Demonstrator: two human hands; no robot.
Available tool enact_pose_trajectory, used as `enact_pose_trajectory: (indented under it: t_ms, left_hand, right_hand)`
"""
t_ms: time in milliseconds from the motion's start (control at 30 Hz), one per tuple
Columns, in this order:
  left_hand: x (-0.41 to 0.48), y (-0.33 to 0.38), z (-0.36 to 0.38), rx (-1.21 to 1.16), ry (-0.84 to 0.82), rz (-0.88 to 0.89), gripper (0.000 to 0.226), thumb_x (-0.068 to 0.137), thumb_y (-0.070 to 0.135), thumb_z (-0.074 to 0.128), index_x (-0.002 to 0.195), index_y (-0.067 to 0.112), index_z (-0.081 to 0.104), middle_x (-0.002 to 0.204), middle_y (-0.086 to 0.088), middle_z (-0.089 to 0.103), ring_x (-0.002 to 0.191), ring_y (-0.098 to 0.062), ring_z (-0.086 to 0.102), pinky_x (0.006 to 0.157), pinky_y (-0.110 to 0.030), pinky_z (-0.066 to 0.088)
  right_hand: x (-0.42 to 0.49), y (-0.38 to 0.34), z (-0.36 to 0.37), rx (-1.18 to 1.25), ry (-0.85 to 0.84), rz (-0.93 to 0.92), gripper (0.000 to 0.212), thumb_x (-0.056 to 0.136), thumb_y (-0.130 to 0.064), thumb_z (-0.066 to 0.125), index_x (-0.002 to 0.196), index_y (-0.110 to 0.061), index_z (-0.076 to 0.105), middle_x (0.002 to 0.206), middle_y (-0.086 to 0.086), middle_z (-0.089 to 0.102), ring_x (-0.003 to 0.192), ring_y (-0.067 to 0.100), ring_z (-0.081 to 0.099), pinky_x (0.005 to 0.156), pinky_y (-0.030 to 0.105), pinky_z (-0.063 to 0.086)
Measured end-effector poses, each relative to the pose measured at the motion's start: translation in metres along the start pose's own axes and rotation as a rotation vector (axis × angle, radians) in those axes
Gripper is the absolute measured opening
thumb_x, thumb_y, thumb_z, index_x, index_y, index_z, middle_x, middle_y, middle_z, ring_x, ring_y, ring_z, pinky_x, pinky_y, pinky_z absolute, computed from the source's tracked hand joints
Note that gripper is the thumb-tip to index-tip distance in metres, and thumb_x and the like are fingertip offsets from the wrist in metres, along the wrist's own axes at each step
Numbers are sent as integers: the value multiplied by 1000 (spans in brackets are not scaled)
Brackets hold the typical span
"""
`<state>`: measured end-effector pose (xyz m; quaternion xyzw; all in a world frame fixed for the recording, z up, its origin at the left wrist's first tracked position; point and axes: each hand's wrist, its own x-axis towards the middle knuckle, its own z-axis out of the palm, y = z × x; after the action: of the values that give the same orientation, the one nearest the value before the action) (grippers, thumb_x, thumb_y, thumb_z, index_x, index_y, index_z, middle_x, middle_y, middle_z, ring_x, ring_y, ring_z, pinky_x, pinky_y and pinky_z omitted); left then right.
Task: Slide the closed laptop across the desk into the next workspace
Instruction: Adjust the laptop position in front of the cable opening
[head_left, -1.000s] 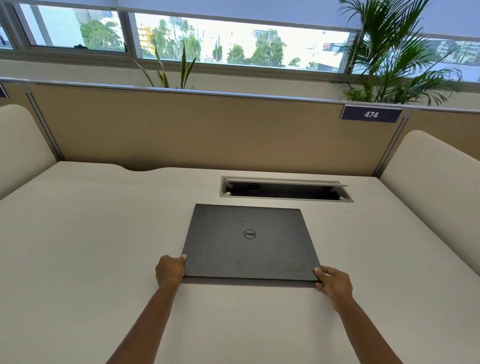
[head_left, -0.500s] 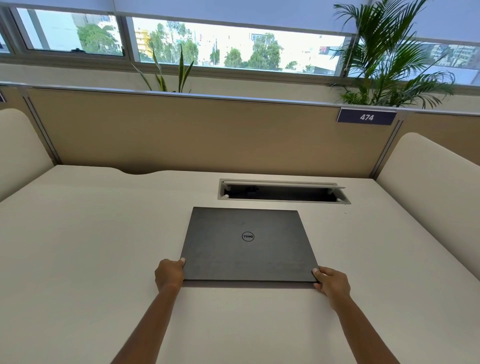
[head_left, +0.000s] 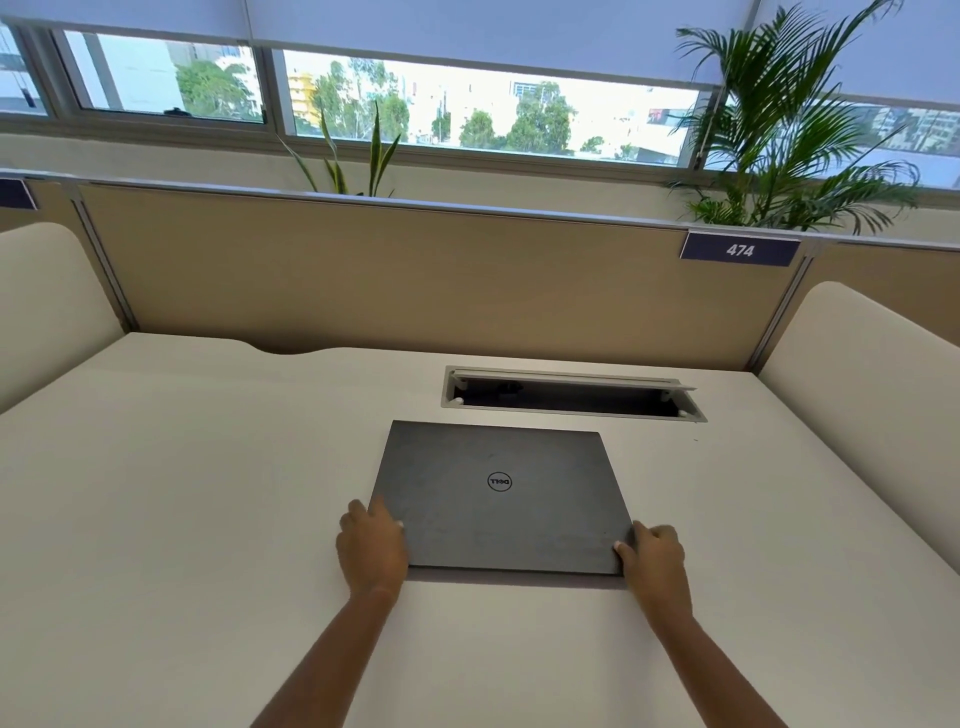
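Observation:
A closed dark grey laptop (head_left: 498, 499) with a round logo lies flat on the white desk (head_left: 182, 493), just in front of the cable slot. My left hand (head_left: 371, 545) grips its near left corner, thumb on the lid. Gripping the near right corner is my right hand (head_left: 654, 561), fingers curled around the edge. Both forearms reach in from the bottom of the view.
An open cable slot (head_left: 571, 397) is cut into the desk behind the laptop. A tan partition (head_left: 389, 275) with a "474" label (head_left: 738, 250) closes the back. Rounded white dividers stand at the left (head_left: 47, 301) and right (head_left: 872, 374). Plants sit behind the partition.
Both hands have closed further onto the laptop's near corners, the left hand now reaching up along the left edge. The laptop has barely shifted on the desk.

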<state>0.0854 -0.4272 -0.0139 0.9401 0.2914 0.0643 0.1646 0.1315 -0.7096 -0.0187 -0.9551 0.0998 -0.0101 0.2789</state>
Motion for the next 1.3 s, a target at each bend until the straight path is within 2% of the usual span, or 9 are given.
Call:
enact_pose_trajectory:
  t_ms: [133,300,533,600,667,733,1000,1133,1300]
  left_hand:
    - [-3,23,15,80,-37,247,58,98,35,36,148,9,19,155,-16,23,145,-26,21,117,-35,25]
    - [-7,46,31,88,-143,410,60,100,40,25,151,13,8,161,-9,5,149,-23,5,122,-37,12]
    - [-9,50,50,87,-213,413,67,97,51,17,151,14,1,162,-6,-2,150,-21,-3,123,-40,3]
    - [-11,49,49,99,-197,407,85,84,65,-13,151,13,0,162,-5,-3,150,-21,-3,123,-41,1]
    - [-10,48,48,107,-195,409,128,45,69,-46,151,13,-1,162,-5,-3,150,-20,-4,123,-43,-1]
    - [-7,49,48,110,-193,407,142,30,66,-53,151,13,-1,162,-4,-4,150,-20,-5,122,-43,-3]
    - [-8,46,49,105,-190,411,135,36,68,-50,151,14,-2,162,-5,-6,150,-20,-5,122,-44,-5]
    - [-7,45,53,106,-192,408,76,91,61,4,151,15,-1,162,-4,-5,150,-19,-5,122,-44,-4]
    - [-7,43,55,125,-187,413,71,94,57,12,151,17,-1,162,-3,-5,150,-19,-5,122,-44,-4]
  right_hand:
    - [-4,-21,14,-232,31,-173,54,96,-30,43,144,-8,30,144,12,39,132,28,39,111,37,31]
    - [-6,-42,34,-371,-50,-291,58,100,-37,28,149,-10,15,156,9,21,146,23,15,119,41,18]
    - [-8,-58,56,-398,-156,-391,61,99,-43,20,151,-13,5,161,6,5,149,21,2,120,46,7]
    - [-8,-60,61,-392,-177,-399,62,99,-44,20,151,-14,4,162,5,3,149,21,0,121,46,5]
    - [-7,-62,64,-393,-193,-403,62,99,-45,19,151,-15,3,162,4,2,149,21,-2,121,47,3]
    - [-6,-63,67,-393,-208,-400,61,99,-45,18,151,-17,3,162,4,0,149,21,-3,121,47,2]
    - [-6,-59,73,-357,-221,-375,59,99,-45,18,151,-21,2,162,3,-1,149,21,-3,121,44,-2]
    - [-6,-60,73,-357,-210,-373,59,99,-44,18,151,-21,2,162,2,-1,149,21,-3,121,43,-2]
    - [-7,-61,72,-356,-210,-376,59,99,-45,18,151,-21,1,162,2,-1,149,21,-4,121,42,-2]
